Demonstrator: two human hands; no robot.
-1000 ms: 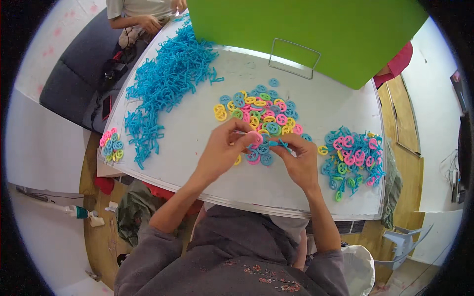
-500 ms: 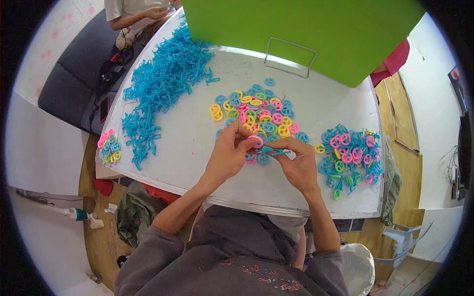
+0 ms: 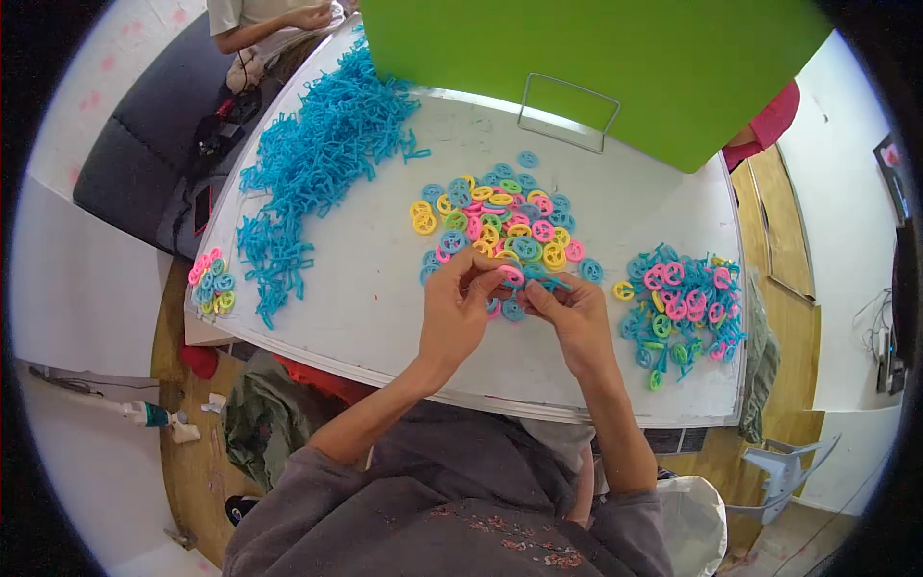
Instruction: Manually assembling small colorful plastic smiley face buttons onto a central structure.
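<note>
Over the middle of the white table (image 3: 356, 288), my left hand (image 3: 456, 310) pinches a small pink plastic wheel (image 3: 512, 277) between thumb and fingers. My right hand (image 3: 577, 322) is closed on a thin blue plastic stem piece (image 3: 548, 281), whose end is at the pink wheel; whether the two are joined I cannot tell. Just beyond my hands spreads a loose pile of small spoked wheels (image 3: 500, 200) in blue, pink, yellow and green. To the right lies a heap of wheels fitted on blue stems (image 3: 678, 303).
A long heap of blue stem pieces (image 3: 322, 144) runs along the left side. More wheels (image 3: 213, 284) sit at the left corner. A green panel (image 3: 596, 67) with a wire frame (image 3: 567, 112) stands at the far side. Another person's hand (image 3: 312, 17) shows at the far left.
My right hand has moved slightly left and brought the blue stem piece up against the pink wheel. My left hand has shifted slightly right.
</note>
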